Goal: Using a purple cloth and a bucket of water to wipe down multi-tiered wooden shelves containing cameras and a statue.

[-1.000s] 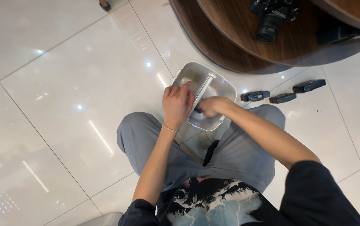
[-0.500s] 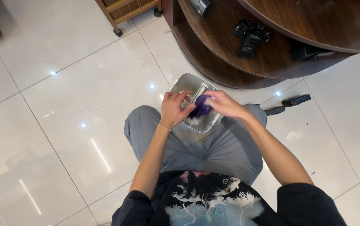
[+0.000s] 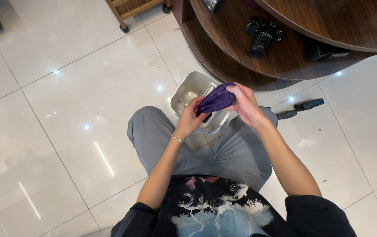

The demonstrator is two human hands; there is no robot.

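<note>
I sit on the floor and hold a crumpled purple cloth [image 3: 216, 100] between both hands, just above a shiny metal pan [image 3: 189, 93] that rests by my knees in grey trousers. My left hand [image 3: 190, 118] pinches the cloth's lower end. My right hand [image 3: 244, 104] grips its upper end. The pan is open at the top, with a thin wire handle across its right side. The cloth hides part of the pan's inside.
A curved dark wooden shelf [image 3: 232, 48] stands just beyond the pan, with a black camera [image 3: 262, 35] and a black box [image 3: 322, 52] on it. Two small black oblong items [image 3: 301, 108] lie on the white glossy tiles at right. A wooden cart's wheels [image 3: 125, 29] show at top.
Both hands were down inside the pan a second ago. They have since lifted out, bringing the purple cloth up above the rim. My view has tilted further toward the shelf.
</note>
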